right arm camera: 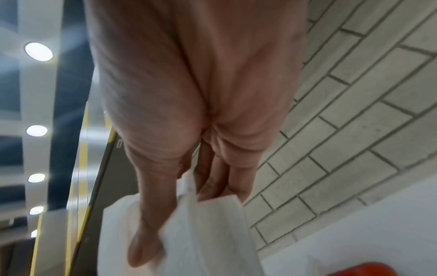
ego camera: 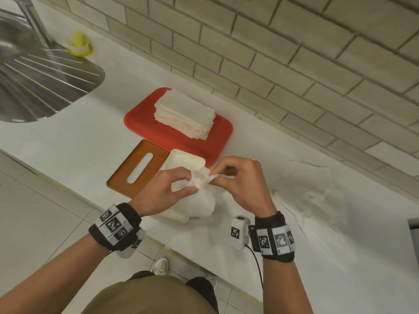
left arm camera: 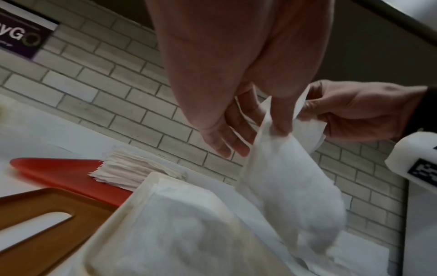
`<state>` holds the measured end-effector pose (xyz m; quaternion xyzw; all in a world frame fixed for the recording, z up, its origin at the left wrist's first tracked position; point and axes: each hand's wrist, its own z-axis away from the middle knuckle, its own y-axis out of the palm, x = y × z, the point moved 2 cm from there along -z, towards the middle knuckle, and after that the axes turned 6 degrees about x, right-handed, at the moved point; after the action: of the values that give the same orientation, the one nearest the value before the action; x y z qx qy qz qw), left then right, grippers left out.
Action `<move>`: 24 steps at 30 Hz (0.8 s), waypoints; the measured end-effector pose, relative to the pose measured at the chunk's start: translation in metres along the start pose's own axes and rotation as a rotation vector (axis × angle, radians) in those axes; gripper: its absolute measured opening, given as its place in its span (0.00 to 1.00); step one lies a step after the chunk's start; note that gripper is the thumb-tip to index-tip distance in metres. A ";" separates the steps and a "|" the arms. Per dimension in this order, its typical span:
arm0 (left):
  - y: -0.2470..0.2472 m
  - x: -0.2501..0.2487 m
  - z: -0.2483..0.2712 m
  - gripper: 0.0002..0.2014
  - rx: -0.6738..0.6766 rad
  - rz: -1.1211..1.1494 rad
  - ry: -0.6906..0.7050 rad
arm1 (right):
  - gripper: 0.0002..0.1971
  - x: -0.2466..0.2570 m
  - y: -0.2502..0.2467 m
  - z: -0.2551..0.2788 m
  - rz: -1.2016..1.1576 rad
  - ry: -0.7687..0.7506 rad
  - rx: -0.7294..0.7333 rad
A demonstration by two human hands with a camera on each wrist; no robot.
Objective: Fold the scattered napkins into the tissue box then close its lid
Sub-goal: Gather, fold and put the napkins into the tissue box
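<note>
Both hands pinch one white napkin [ego camera: 201,180] by its top edge, holding it up over the counter [ego camera: 90,137]: the left hand [ego camera: 163,189] has thumb and fingertips closed on the left part of the edge, the right hand [ego camera: 244,186] has thumb and fingers closed on the right part, and the sheet hangs down loosely between them. Its lower end droops over the near corner of the cream tissue box [ego camera: 188,158], which stands open with napkins already inside. The brown lid [ego camera: 138,168], with a long slot, lies flat just left of the box. Beyond them a stack of folded napkins [ego camera: 186,114] sits on a red tray [ego camera: 215,141] by the tiled wall. More loose napkins [ego camera: 317,189] lie spread to the right.
</note>
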<state>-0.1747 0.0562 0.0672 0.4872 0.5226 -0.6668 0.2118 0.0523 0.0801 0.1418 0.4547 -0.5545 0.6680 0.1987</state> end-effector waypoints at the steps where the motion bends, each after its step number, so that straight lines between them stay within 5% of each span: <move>1: -0.001 -0.004 0.003 0.10 0.016 0.090 -0.012 | 0.08 0.000 0.001 0.000 -0.033 0.014 0.019; 4: -0.004 -0.010 0.014 0.20 0.027 0.273 -0.106 | 0.08 0.010 -0.004 -0.007 -0.166 0.019 0.004; 6: -0.005 -0.007 0.015 0.21 -0.084 0.231 -0.175 | 0.08 0.008 -0.005 -0.025 -0.196 0.026 -0.069; 10: 0.005 0.015 0.012 0.18 -0.254 0.195 -0.258 | 0.10 -0.032 0.019 -0.090 0.005 0.116 -0.068; 15: 0.027 0.043 0.009 0.18 -0.113 -0.019 -0.400 | 0.12 -0.077 0.079 -0.135 0.254 0.178 0.214; 19: 0.029 0.045 0.009 0.16 -0.015 -0.098 -0.431 | 0.14 -0.087 0.099 -0.136 0.280 0.201 0.253; 24: 0.020 0.038 0.014 0.18 -0.088 -0.843 -0.333 | 0.18 -0.071 0.094 -0.115 0.497 -0.046 0.060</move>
<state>-0.1812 0.0444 0.0239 0.1087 0.6621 -0.7411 0.0234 -0.0289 0.1742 0.0332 0.3252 -0.6336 0.7020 0.0020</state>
